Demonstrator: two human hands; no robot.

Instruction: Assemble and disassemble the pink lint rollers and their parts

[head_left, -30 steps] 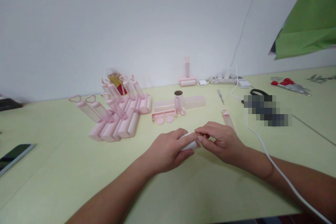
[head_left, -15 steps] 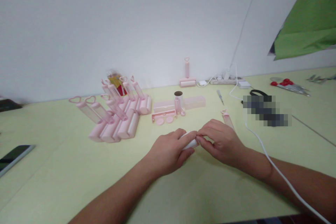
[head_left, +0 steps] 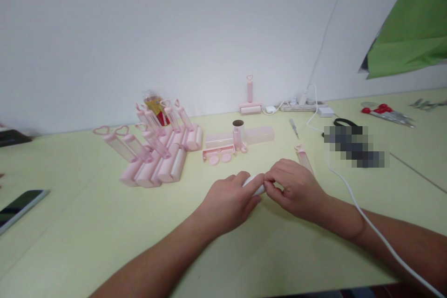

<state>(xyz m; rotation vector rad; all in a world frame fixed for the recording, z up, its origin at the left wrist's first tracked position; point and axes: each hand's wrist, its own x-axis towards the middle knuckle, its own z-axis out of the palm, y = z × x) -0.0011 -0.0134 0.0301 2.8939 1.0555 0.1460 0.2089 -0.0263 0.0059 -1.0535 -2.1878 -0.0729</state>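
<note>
My left hand is wrapped round a small white roll low over the pale yellow table. Only the roll's right end shows past my fingers. My right hand meets it from the right, its thumb and fingertips pinched at that end. A pink heart-topped handle lies on the table just behind my right hand. Both forearms come in from the bottom edge.
Several pink lint rollers lie stacked at the back left, loose pink parts and a cardboard tube behind my hands. A white cable runs across my right arm. A phone lies far left, red scissors far right.
Both hands stay together on the roll and have shifted slightly; my left fingers have closed further over it, so less of the roll shows.
</note>
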